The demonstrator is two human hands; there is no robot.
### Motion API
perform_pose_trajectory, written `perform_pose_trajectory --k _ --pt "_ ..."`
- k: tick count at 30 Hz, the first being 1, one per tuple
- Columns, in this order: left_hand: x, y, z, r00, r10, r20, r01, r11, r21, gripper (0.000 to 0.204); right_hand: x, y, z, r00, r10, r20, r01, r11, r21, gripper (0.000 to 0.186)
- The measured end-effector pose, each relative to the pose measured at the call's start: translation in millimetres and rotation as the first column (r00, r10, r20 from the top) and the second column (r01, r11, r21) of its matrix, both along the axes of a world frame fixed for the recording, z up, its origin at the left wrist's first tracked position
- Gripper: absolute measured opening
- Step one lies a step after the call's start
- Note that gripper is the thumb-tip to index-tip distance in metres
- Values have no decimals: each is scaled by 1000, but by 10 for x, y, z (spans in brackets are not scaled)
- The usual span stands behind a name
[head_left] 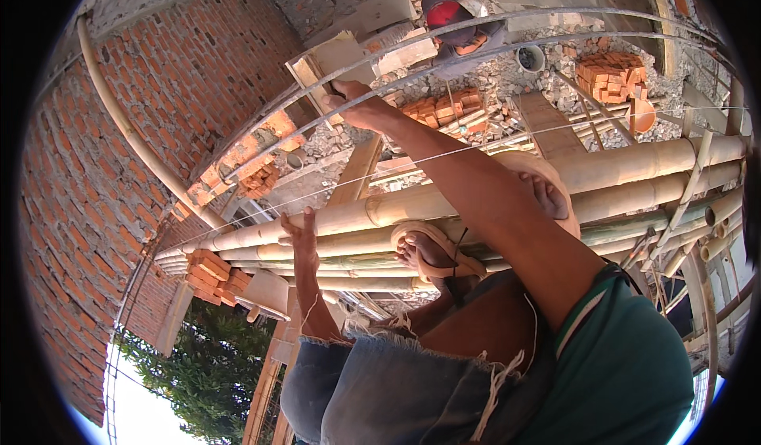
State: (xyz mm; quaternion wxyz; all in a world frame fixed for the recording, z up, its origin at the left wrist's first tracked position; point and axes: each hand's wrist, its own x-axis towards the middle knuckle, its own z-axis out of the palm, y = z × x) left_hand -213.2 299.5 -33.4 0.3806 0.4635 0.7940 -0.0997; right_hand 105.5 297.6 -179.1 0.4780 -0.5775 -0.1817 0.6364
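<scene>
One far reach seems in hand: the right hand [358, 107] is at a wooden box [339, 50], finger closure unclear, next likely needing firm balance; the left hand [301, 235] has fingers apart.

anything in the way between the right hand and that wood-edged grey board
Two long thin bars cross there: the upper passes in front of the wood-edged grey board, the lower past the right hand. The hand appears at the board's edge, though contact is unclear.
</scene>
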Motion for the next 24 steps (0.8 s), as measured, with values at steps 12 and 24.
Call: perform_pose_trajectory --k 12,24 --pt "5 48 38 998 -29 63 34 996 -79 121 -22 16 -57 998 -56 15 55 997 46 34" --pt "-113 75 0 998 -32 51 37 994 -106 122 -12 16 -65 999 -38 25 36 998 55 40"
